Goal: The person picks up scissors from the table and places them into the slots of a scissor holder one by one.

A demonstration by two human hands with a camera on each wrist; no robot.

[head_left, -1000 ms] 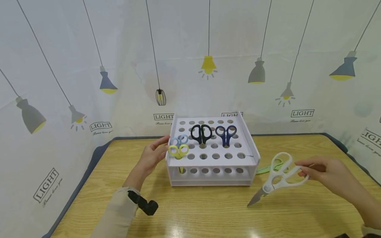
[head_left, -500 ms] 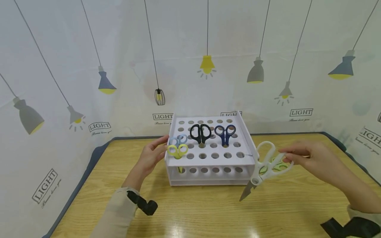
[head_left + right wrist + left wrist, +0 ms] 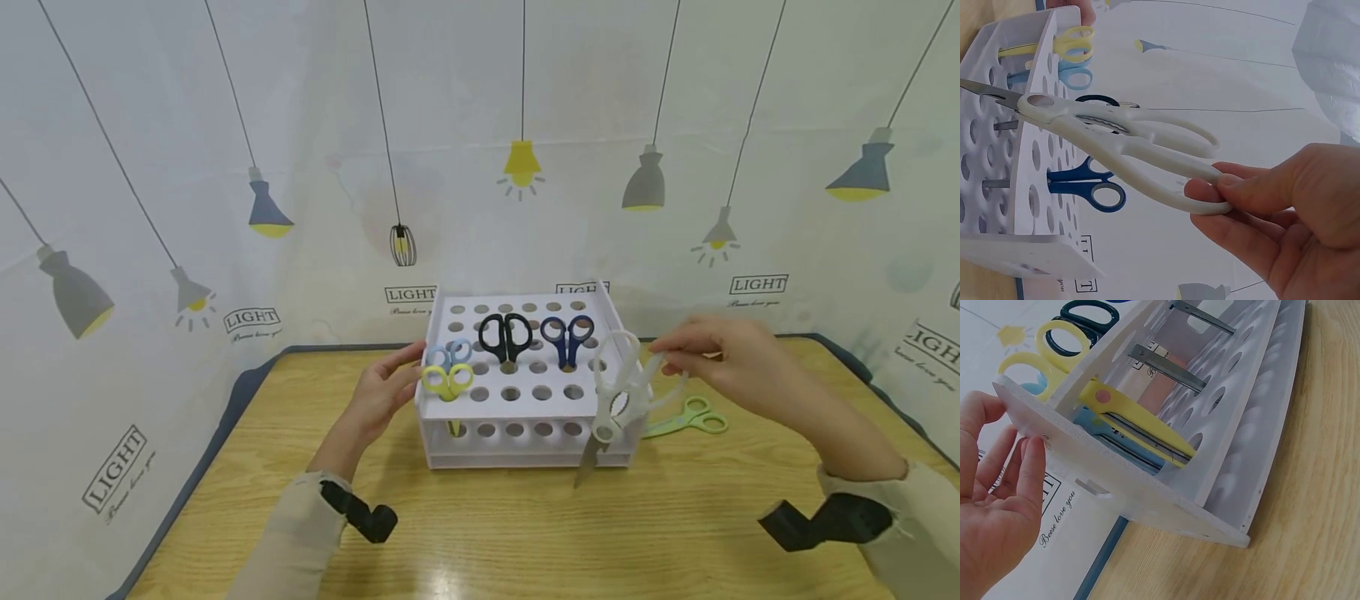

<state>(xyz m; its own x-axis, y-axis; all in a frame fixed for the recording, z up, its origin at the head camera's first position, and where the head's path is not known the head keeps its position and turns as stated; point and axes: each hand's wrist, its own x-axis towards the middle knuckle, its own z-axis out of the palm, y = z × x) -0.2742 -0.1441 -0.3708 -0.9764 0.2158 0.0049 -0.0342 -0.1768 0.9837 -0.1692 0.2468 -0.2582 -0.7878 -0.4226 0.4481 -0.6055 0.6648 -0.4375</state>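
Note:
My right hand (image 3: pixel 727 354) pinches one handle loop of the white kitchen scissors (image 3: pixel 1094 144). They hang blade-down in front of the right side of a white rack (image 3: pixel 525 408) with round holes. My left hand (image 3: pixel 381 398) rests its fingertips on the rack's left side panel. Yellow scissors (image 3: pixel 1138 422) and light blue scissors (image 3: pixel 448 357) stand in the rack's left holes. Black-handled scissors (image 3: pixel 501 352) stand near its middle, with navy scissors (image 3: pixel 1094 187) to their right. Light green scissors (image 3: pixel 671 423) lie on the table right of the rack.
The rack stands on a wooden table (image 3: pixel 360 517). Behind and at both sides hangs a pale cloth (image 3: pixel 330 208) printed with lamps. A dark blue border (image 3: pixel 352 346) runs along the table's far edge.
My right hand has moved left, carrying the kitchen scissors from beside the rack to in front of its right end. The green scissors now show fully. My left hand has stayed put.

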